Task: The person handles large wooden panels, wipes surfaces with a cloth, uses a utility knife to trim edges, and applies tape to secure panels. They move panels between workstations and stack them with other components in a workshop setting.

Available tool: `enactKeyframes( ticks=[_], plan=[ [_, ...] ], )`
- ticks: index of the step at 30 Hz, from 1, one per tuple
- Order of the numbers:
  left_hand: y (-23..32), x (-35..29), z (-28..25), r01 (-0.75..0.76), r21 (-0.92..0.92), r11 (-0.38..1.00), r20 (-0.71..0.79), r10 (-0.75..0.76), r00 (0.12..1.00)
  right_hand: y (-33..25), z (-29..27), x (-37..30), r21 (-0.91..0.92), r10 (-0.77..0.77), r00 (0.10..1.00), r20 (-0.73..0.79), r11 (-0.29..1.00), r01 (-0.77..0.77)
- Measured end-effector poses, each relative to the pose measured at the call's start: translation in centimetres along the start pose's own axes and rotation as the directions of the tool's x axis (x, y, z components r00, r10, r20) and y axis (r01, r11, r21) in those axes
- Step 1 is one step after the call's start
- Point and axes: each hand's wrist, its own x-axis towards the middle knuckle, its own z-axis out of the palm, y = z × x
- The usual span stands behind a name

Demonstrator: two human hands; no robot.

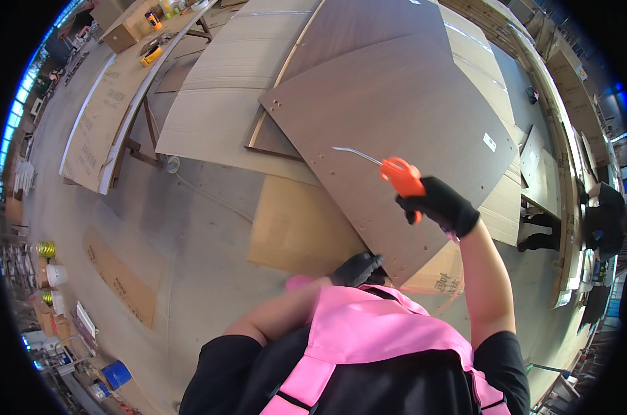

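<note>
My right hand, in a black glove, is closed around an orange air blow gun. Its thin, bent metal nozzle points left over a brown wood panel with small drilled holes along its ends and a white label. At the panel's near corner, by my waist, my left hand, also black-gloved, appears to grip the edge; some of its fingers are hidden. Beneath lies another brown panel, turned at an angle to the top one.
Cardboard sheets lie under the panels. A bench on the left carries a carton and a yellow tape measure. Another person stands at the right beside long wooden racks. A cardboard strip lies on the floor.
</note>
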Motion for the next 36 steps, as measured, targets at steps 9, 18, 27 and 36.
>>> enactKeyframes(
  ticks=[9, 18, 27, 36],
  plan=[
    [14.1, 2.8, -23.2, -0.198, 0.913, 0.357, -0.276, 0.897, 0.344, 6.6, -1.5, -14.8, -0.086, 0.395, 0.894, -0.209, 0.904, -0.42],
    [17.3, 2.7, -31.8, 0.489, 0.768, 0.414, -0.637, 0.572, 0.517, 5.8, 0.7, -11.5, -0.057, 0.283, 0.946, -0.157, 0.954, -0.295],
    [7.9, -6.1, -20.6, 0.368, 0.752, 0.546, -0.654, 0.555, 0.513, 3.3, 2.6, -7.1, -0.61, -0.112, 0.978, -0.178, 0.792, -0.02],
    [4.9, -6.1, -19.5, -0.064, 0.556, 0.829, -0.609, 0.458, 0.647, 3.1, -1.4, -11.2, -0.744, -0.081, 0.995, 0.059, 0.661, 0.098]
  ],
)
